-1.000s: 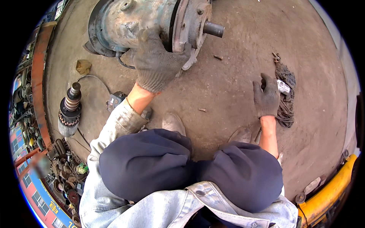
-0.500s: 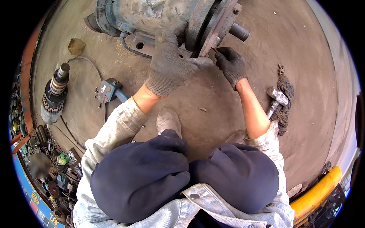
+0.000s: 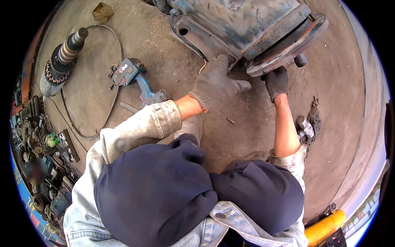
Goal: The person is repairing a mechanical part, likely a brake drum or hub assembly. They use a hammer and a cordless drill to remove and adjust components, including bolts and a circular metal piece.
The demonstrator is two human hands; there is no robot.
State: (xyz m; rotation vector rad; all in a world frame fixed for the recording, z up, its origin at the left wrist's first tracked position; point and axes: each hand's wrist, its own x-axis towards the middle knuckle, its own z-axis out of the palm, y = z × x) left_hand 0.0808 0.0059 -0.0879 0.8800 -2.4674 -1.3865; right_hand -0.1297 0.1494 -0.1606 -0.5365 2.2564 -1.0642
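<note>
- Motor housing (image 3: 263, 24) lies just ahead of both hands, its mounting foot (image 3: 205, 41) reaching back toward the left.
- Left hand (image 3: 218, 82), gloved, has its fingers against the near end of that foot, thumb spread apart from them; it does not look clamped on anything.
- Right hand (image 3: 276, 83), also gloved, reaches under the lower rim of the round end flange (image 3: 288, 47); its fingers are hidden, so I cannot tell whether they are together, apart or clamped on something.
- Shaft stub (image 3: 300, 60) sticks out just ahead and to the right of the right hand.
- A dark gap shows between flange and housing: if the flange came loose or dropped, the right hand's fingers beneath it could be pinched.
- If the housing rocked, the left hand could be trapped at the foot.
- Cable (image 3: 191, 41) ends just left of the left hand, where a slip could snag it.
- Bolt (image 3: 230, 120) lies on the floor (image 3: 242, 140), nearer than either hand; a boot could roll on it.
</note>
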